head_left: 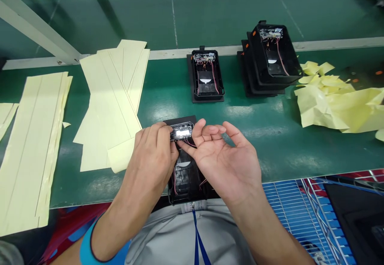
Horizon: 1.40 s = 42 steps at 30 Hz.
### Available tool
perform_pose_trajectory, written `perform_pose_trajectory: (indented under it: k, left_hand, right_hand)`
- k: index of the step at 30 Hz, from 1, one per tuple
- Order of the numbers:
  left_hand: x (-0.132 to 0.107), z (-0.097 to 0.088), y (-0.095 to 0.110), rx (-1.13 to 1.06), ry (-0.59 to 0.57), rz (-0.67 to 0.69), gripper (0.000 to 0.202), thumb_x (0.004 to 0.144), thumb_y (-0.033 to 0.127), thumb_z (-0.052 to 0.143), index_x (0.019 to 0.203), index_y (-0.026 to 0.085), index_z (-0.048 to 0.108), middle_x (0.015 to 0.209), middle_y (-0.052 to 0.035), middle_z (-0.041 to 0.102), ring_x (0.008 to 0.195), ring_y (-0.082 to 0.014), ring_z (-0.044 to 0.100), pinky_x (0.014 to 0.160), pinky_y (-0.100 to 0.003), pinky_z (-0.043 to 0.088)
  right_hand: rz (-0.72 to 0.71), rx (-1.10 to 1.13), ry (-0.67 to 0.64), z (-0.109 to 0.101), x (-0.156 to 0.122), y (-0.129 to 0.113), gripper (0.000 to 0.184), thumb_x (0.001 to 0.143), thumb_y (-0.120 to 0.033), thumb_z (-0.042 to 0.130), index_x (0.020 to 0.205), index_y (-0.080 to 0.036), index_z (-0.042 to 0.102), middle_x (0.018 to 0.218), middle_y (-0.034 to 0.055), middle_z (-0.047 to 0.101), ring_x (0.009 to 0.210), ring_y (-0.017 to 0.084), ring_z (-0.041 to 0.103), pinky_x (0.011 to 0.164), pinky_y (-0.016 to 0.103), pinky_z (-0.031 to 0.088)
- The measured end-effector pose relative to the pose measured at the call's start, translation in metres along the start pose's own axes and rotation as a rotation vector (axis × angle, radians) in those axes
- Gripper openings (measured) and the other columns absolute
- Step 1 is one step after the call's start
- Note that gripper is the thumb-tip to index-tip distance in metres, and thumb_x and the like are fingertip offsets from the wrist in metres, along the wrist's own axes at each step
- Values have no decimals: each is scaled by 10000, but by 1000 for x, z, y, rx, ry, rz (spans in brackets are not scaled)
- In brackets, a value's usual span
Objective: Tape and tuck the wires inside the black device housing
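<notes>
A black open device housing (184, 177) with a circuit board (181, 131) and red wires lies on the green belt right in front of me. My left hand (153, 157) has its fingers curled down on the board's left end, gripping the housing there. My right hand (223, 157) is turned palm up beside the board, fingers loosely bent, with thumb and forefinger pinching at a thin wire by the board's right end.
A second open housing (207, 77) lies farther back on the green belt (270, 133). A stack of housings (270, 61) stands at the back right. Pale yellow paper strips (111, 101) lie on the left, crumpled yellow paper (339, 101) on the right. A blue wire rack (288, 205) is at the lower right.
</notes>
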<state>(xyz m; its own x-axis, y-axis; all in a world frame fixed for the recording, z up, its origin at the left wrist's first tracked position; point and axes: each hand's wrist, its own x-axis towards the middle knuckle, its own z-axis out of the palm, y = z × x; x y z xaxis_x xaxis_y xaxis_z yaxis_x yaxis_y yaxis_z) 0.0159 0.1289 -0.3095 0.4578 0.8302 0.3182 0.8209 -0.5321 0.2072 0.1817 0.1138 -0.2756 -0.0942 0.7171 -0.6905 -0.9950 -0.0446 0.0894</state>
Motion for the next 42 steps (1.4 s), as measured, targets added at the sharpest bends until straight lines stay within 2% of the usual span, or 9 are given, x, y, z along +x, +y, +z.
perform_pose_trajectory:
  k: [5,9,14,18,24,30,34,39,42]
  left_hand:
    - [0,0,-1,-4,6,16,216,1013,92,606,1213,138,537,1309,-159,665,1096,-278,640,915,-434,540]
    - [0,-3,0,5,-3,19,215,1028,111,603,1226,147,525,1331,-153,658,1134,-276,639,945,-429,537]
    - [1,-3,2,17,-11,7,225,1007,87,623,1205,143,531,1325,-150,667,1128,-294,653,926,-432,520]
    - [1,-3,2,12,2,10,245,998,80,635,1213,139,533,1316,-146,673,1122,-287,654,936,-426,517]
    - [1,-2,2,21,0,18,264,998,74,640,1234,137,539,1328,-143,668,1135,-281,645,961,-426,517]
    - [-1,-2,1,2,-4,39,231,1033,94,601,1257,111,547,1382,-170,637,1240,-316,635,1025,-457,522]
    - [-4,-2,1,-42,3,38,260,1031,86,572,1290,93,549,1396,-185,622,1323,-337,617,1074,-477,509]
    - [-7,0,1,-101,11,-16,280,1040,129,573,1318,102,560,1423,-161,627,1398,-310,603,1146,-464,459]
    - [-8,1,0,-100,19,-47,282,1052,169,570,1330,120,567,1436,-139,639,1410,-298,612,1144,-463,436]
  right_hand:
    - [31,41,44,0,3,2,215,948,-403,589,851,-260,461,727,-72,626,840,149,764,1319,559,382]
    - [28,7,18,-5,4,-2,204,947,-385,595,864,-258,458,739,-78,624,867,150,769,1325,606,371]
    - [17,-39,-48,-8,4,-6,200,941,-345,611,861,-259,450,770,-64,651,951,171,793,1267,622,460]
    - [21,26,30,-3,3,-5,181,955,-355,583,869,-260,456,744,-62,641,936,181,796,1290,668,412]
    - [48,40,20,-4,5,-5,186,942,-351,603,872,-261,455,734,-79,630,856,144,776,1331,589,391]
    - [41,43,25,-3,7,-3,210,941,-366,603,854,-258,446,721,-87,608,809,139,754,1343,597,357]
    - [20,66,45,1,5,-2,159,979,-338,546,871,-252,467,729,-80,619,831,137,758,1341,608,340]
    - [17,79,28,-2,3,-3,180,985,-318,557,843,-231,490,747,-72,631,807,132,739,1366,661,216]
    - [13,75,18,-3,3,-3,220,988,-326,564,805,-225,496,766,-58,635,813,132,731,1365,665,195]
